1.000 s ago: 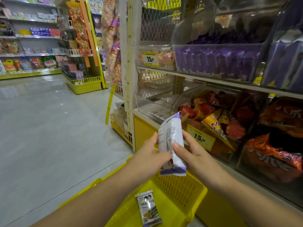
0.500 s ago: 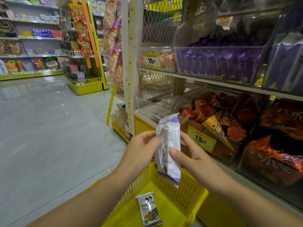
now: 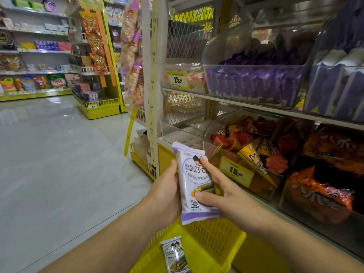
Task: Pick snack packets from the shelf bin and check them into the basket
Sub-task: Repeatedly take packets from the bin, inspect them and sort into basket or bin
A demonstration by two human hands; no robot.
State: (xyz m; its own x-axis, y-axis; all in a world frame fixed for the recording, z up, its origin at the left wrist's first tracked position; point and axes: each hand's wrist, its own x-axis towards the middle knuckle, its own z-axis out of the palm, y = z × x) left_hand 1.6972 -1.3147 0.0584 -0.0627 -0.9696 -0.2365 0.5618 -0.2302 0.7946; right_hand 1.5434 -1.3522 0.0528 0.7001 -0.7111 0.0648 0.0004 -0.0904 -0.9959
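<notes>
Over the yellow basket, snack packet now front-out in grip of left hand and right hand.

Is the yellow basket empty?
No, one snack packet lies in the yellow basket, below the held packet.

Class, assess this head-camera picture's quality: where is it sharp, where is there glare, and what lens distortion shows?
Head view: print on the held packet is sharp; glare streaks the clear bin lid; the floor shows soft reflections; wide-angle distortion tilts the shelf post; far shelves look soft.
</notes>
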